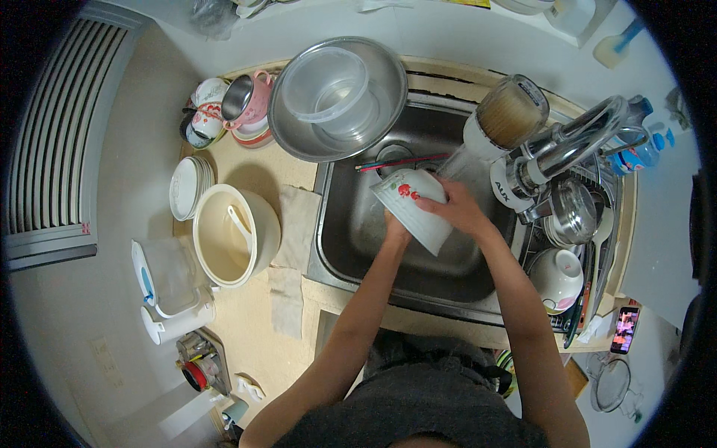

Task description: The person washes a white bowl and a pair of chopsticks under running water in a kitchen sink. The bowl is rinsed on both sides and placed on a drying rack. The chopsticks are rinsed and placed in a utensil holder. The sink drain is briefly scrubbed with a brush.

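Over the stainless steel sink (358,246), a white bowl with a red flower pattern (411,204) is held tilted in both hands. My left hand (396,228) grips it from below, its fingers mostly hidden behind the bowl. On the upper right side of the bowl lies my right hand (456,207), thumb across the outside near the flowers. Water seems to run from the faucet with an AUX water filter (507,115) just above the bowl. Behind the bowl, chopsticks (403,162) lie across the sink near the drain.
A steel basin holding a clear plastic tub (325,84) overlaps the sink's upper left. Left on the counter stand a cream pot (236,235), stacked white dishes (191,187) and a pink cup (249,101). At the right, a dish rack holds a bowl (556,280); a phone (624,330) lies nearby.
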`<state>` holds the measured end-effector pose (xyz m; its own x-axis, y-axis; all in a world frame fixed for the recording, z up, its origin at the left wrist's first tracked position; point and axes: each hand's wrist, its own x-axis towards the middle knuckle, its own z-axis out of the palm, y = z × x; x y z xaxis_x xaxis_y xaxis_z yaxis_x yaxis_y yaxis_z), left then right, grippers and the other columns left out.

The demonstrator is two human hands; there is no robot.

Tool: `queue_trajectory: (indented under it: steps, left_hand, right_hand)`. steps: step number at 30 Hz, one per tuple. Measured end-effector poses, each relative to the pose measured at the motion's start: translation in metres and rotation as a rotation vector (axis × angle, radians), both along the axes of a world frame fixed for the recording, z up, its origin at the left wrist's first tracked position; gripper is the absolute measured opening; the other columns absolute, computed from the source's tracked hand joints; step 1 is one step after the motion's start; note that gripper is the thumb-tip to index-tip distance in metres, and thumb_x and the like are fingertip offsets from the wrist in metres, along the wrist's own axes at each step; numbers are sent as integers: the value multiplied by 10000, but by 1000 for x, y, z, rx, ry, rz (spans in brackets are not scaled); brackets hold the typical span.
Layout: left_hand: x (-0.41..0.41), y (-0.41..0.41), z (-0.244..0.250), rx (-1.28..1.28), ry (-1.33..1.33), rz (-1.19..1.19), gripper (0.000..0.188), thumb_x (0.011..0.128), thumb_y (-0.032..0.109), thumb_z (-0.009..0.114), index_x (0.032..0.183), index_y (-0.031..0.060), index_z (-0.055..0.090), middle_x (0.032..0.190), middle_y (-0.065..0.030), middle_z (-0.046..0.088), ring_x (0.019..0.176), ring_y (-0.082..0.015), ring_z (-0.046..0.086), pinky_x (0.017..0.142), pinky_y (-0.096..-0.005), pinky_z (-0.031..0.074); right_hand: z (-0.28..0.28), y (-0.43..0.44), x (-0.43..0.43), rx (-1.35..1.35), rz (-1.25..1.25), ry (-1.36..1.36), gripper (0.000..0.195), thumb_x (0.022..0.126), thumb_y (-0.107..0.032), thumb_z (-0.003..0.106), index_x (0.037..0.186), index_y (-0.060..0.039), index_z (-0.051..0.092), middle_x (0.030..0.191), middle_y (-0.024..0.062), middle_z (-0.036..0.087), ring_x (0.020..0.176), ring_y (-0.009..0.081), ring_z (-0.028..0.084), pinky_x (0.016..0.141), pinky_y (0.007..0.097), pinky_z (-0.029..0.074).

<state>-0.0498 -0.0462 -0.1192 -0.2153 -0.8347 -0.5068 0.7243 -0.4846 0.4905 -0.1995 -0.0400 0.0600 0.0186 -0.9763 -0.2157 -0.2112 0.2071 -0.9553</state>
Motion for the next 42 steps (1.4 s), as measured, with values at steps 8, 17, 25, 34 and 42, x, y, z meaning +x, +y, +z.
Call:
queue_trajectory:
  steps: [8,17,25,34,42]
  left_hand:
    - [-20,5,15,-26,204,-128,460,935,359,401,1286,63,424,1229,-124,519,1104,-259,528,922,-434,453]
    - [-5,8,38,-111,-64,-305,546,940,426,353,1366,86,328,1342,-122,424,1213,-271,440,1011,-448,370]
    - [-10,14,61,-221,417,-276,572,940,425,363,1402,102,265,1389,-110,368,1254,-270,395,1040,-444,336]
    - [-23,16,87,-379,174,-273,587,940,421,370,1418,112,225,1414,-97,328,1274,-272,367,1052,-446,316]
    - [-35,12,103,-487,43,-253,597,941,415,376,1428,119,197,1430,-87,301,1286,-274,349,1060,-449,302]
  right_hand:
    - [-11,20,8,-275,-283,71,601,668,-295,788,1131,26,580,936,167,657,850,186,630,768,305,484]
    - [13,21,-3,93,-54,185,737,649,-452,759,1201,-16,540,998,178,635,892,271,634,805,338,485]
    - [6,27,4,-361,-68,84,800,643,-392,781,1279,-24,464,1244,199,517,1102,274,551,916,349,442]
    - [2,53,8,-244,-124,211,795,680,-363,762,1303,-6,421,1237,229,513,1122,358,529,953,409,414]
    - [9,14,-6,-609,137,195,703,723,-257,708,1324,-59,402,1367,207,369,1310,342,315,1054,408,283]
